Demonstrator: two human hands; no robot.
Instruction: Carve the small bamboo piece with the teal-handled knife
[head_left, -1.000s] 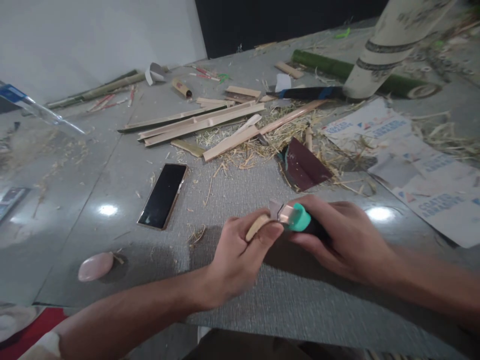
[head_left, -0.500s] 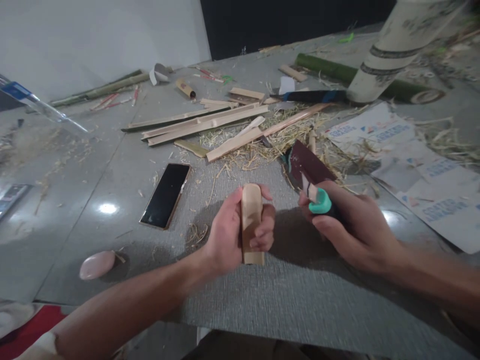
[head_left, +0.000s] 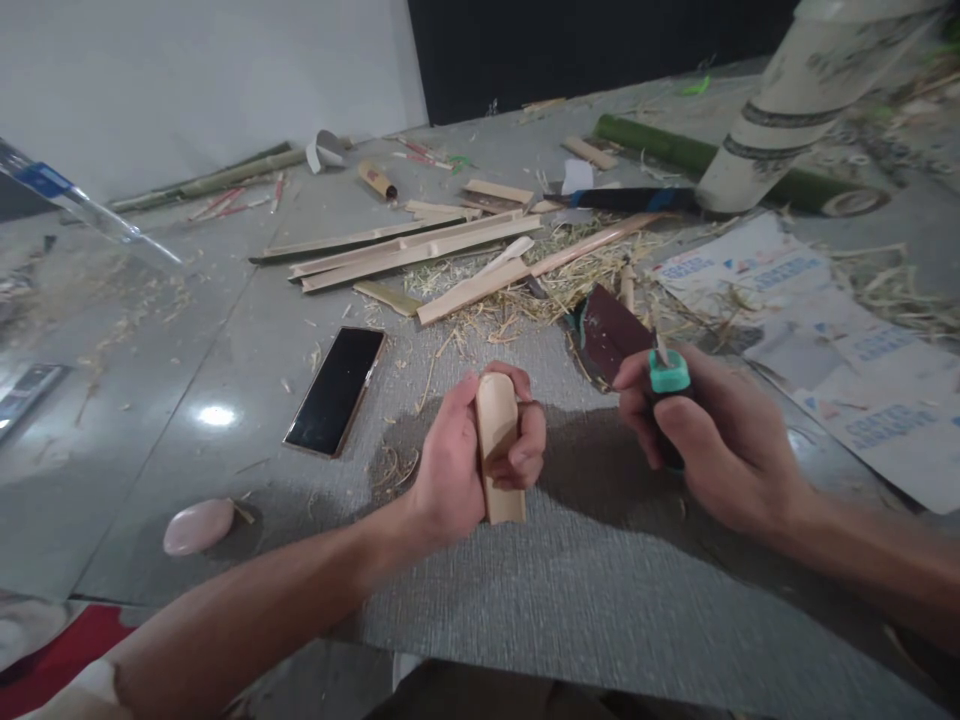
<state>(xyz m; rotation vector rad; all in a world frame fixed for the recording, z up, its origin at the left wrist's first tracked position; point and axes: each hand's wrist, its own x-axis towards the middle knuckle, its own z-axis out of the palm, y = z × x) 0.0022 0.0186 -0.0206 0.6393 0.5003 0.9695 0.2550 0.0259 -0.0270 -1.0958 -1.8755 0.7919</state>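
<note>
The fingers [head_left: 531,440] of the left hand [head_left: 448,470] are curled around a short pale bamboo piece [head_left: 496,408], its rounded end pointing far and its squared end near, above the near middle of the grey table [head_left: 442,600]. To the right, well apart from that piece, the right hand [head_left: 739,450] grips a knife [head_left: 670,374] by its dark handle, the thumb along it; the blade beyond the green collar points far. Just beyond the knife lies a folded maroon sheet [head_left: 609,335]. Left of the left hand are a dark-screened phone [head_left: 336,390] and, nearer and farther left, a smooth pink oval object [head_left: 198,527]. Split bamboo strips [head_left: 420,247] and loose shavings [head_left: 581,272] lie farther off; printed paper sheets [head_left: 862,395] spread along the right.
</note>
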